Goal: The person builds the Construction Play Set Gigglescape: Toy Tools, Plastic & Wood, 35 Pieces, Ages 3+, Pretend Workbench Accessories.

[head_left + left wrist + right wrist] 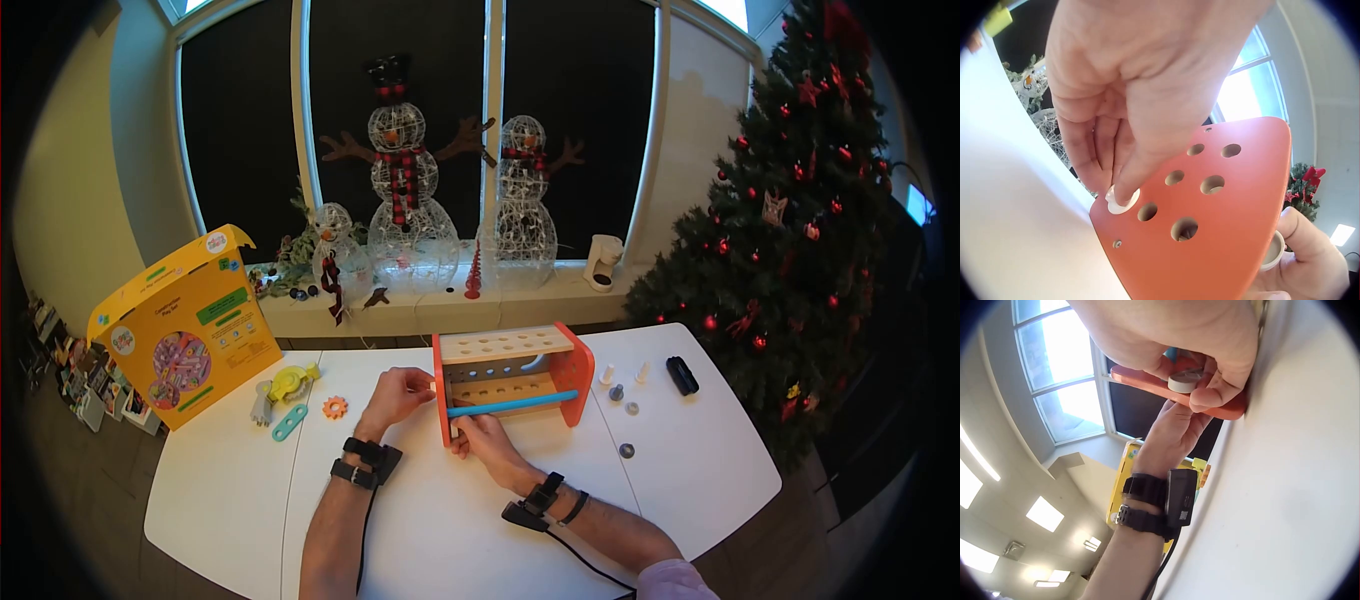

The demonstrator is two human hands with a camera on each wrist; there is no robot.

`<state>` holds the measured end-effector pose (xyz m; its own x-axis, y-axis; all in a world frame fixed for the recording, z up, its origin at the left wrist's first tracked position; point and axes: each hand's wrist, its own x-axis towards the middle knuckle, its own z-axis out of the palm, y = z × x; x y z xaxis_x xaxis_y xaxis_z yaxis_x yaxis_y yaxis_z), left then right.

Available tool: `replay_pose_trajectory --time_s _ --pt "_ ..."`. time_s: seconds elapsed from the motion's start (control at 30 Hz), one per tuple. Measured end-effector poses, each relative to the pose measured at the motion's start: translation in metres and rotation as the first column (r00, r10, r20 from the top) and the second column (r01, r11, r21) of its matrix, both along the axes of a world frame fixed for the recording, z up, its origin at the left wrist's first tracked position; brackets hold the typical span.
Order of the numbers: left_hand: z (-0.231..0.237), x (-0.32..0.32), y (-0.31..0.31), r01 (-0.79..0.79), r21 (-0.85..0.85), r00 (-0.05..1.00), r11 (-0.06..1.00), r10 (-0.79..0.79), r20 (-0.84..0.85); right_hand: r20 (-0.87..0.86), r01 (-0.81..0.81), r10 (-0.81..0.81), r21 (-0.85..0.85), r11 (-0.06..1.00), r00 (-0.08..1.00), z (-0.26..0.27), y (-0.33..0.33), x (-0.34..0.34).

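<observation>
A wooden toy workbench (505, 345) stands on the white table, with red side panels, perforated wooden shelves and a blue bar along its front. At its left end, my left hand (400, 400) pinches a white toy bolt (1124, 203) by the head, against a lower hole of the red side panel (1219, 212). The bolt's shank is hidden. Around the front edge of that same panel, on the inner side, my right hand (487, 442) holds a pale round nut (1184, 382) between thumb and fingers.
Left on the table lie a yellow-grey toy tool (290, 383), a teal strip (289, 422) and an orange gear (335, 407), before a yellow box (190, 330). To the right are white bolts (642, 373), a grey bolt (616, 393), a grey nut (627, 451) and a black object (682, 376).
</observation>
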<state>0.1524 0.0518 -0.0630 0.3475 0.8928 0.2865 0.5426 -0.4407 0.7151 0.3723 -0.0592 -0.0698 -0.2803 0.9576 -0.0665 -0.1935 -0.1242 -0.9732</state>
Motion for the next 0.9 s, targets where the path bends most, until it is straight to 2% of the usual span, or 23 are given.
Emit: replay_pose_trajectory --time_s 0.03,0.1,0.3,0.6,0.9 --pt "-0.004 -0.001 0.002 -0.001 0.001 1.000 1.000 0.001 0.000 -0.002 -0.001 0.001 -0.007 1.000 1.000 0.003 -0.001 0.000" --pt "-0.012 -0.002 0.006 -0.019 -0.117 0.999 0.993 0.024 0.045 -0.006 -0.001 0.001 -0.014 1.000 1.000 0.005 -0.003 -0.001" --pt "0.007 0.004 -0.007 -0.049 -0.047 0.999 0.998 0.048 -0.014 -0.035 -0.011 0.010 -0.027 1.000 0.999 0.007 -0.005 -0.001" --pt "0.007 0.004 -0.007 -0.055 -0.004 0.998 0.999 0.054 -0.029 -0.022 -0.016 0.016 -0.038 0.999 1.000 0.008 -0.005 -0.002" --pt "0.006 0.002 -0.005 -0.044 -0.028 0.998 0.999 0.043 -0.047 -0.007 -0.030 0.030 -0.030 0.999 1.000 0.009 -0.006 -0.001"
